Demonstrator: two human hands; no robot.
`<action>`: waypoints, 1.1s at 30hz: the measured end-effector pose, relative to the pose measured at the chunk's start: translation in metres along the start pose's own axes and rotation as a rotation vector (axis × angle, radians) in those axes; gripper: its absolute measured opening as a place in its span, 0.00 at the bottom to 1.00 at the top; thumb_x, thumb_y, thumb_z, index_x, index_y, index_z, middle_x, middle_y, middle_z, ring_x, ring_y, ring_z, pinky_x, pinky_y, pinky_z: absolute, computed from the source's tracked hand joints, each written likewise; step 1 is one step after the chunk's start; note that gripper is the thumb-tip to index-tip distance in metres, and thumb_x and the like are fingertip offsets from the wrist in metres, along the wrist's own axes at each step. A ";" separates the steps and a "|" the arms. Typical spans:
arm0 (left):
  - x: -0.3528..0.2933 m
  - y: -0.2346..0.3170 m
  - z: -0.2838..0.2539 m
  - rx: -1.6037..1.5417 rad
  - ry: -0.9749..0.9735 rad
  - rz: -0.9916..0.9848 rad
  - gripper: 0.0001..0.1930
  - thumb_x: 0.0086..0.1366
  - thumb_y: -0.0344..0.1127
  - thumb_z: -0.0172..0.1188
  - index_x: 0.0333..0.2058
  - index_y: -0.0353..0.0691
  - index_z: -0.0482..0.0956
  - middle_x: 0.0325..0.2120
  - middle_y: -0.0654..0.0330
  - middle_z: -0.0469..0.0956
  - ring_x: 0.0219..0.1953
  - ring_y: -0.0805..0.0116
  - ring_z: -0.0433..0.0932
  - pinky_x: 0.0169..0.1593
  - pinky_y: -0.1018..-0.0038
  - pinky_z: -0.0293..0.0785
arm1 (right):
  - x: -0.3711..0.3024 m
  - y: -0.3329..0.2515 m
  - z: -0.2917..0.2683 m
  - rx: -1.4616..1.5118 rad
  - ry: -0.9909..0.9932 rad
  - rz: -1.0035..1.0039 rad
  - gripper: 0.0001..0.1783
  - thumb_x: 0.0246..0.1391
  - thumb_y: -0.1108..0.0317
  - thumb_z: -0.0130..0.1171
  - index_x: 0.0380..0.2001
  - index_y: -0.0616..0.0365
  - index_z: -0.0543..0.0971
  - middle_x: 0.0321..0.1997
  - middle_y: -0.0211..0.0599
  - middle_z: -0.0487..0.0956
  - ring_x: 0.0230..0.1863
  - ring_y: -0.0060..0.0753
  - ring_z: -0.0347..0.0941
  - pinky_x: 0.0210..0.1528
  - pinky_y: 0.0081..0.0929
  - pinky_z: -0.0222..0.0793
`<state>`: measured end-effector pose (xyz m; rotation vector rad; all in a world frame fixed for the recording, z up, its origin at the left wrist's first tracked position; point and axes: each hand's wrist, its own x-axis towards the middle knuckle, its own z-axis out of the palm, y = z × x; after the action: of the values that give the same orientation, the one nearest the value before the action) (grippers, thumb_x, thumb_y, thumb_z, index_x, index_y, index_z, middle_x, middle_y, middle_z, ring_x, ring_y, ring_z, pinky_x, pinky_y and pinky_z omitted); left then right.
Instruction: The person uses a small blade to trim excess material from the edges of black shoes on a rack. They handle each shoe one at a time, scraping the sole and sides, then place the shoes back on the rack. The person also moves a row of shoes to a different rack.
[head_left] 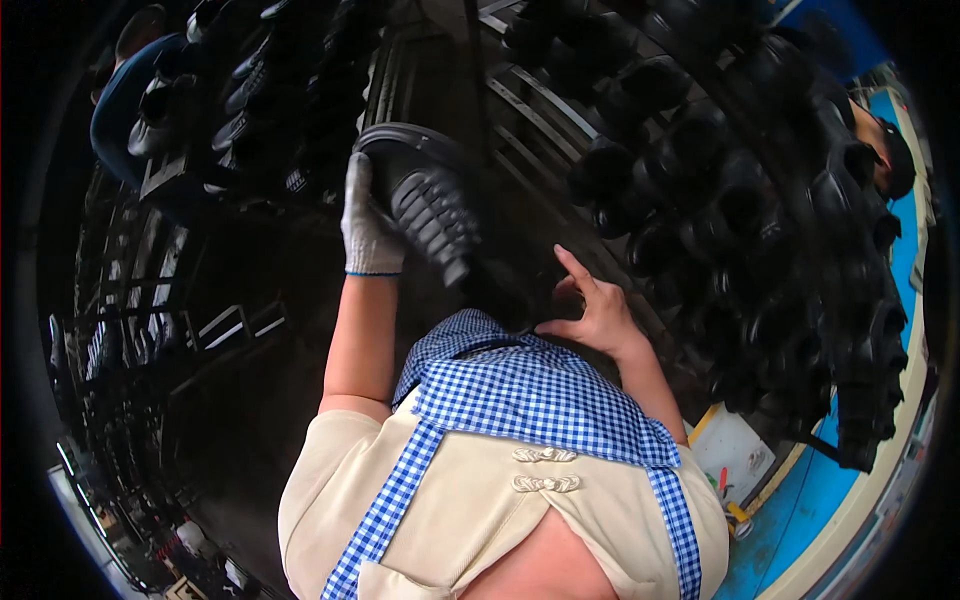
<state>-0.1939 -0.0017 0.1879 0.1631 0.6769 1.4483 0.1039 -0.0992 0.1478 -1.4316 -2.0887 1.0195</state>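
A black lace-up shoe [435, 220] is held up in front of my body, its toe pointing away and its heel end towards my apron. My left hand [368, 228], in a white knitted glove with a blue cuff edge, grips the shoe along its left side near the toe. Just right of the dark heel end is my bare right hand [603, 312], thumb and index finger spread apart with nothing visible between them. Whether its thumb touches the heel is too dark to tell.
Racks of black shoes [700, 190] fill the right side, close to my right arm. More shoes [245, 90] stand on racks at the far left, beside another person [135, 105]. At the far right a second person [880, 150] is partly hidden near a blue surface [800, 525].
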 end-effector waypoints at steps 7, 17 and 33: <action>0.027 -0.010 -0.036 0.629 0.127 0.312 0.23 0.64 0.46 0.61 0.53 0.40 0.73 0.45 0.58 0.75 0.47 0.69 0.74 0.52 0.72 0.73 | 0.003 0.017 0.030 0.567 -0.012 0.055 0.51 0.39 0.65 0.77 0.66 0.53 0.61 0.52 0.46 0.78 0.52 0.44 0.77 0.61 0.38 0.68; 0.033 -0.014 -0.064 0.690 0.203 0.091 0.28 0.62 0.54 0.62 0.52 0.38 0.72 0.44 0.59 0.73 0.43 0.72 0.73 0.49 0.74 0.72 | 0.000 0.035 0.017 1.359 -0.085 0.429 0.31 0.54 0.38 0.59 0.46 0.55 0.77 0.33 0.40 0.83 0.11 0.10 0.58 0.14 0.08 0.49; -0.018 -0.108 -0.070 0.543 0.017 -0.623 0.35 0.63 0.40 0.62 0.65 0.45 0.56 0.53 0.57 0.72 0.50 0.60 0.77 0.50 0.65 0.77 | 0.021 0.032 0.080 0.048 0.277 0.042 0.50 0.41 0.59 0.74 0.66 0.47 0.59 0.54 0.48 0.72 0.49 0.52 0.76 0.49 0.43 0.76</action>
<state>-0.1367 -0.0549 0.0839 0.3270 1.0187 0.6510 0.0610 -0.1002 0.0702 -1.5038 -1.8319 0.8279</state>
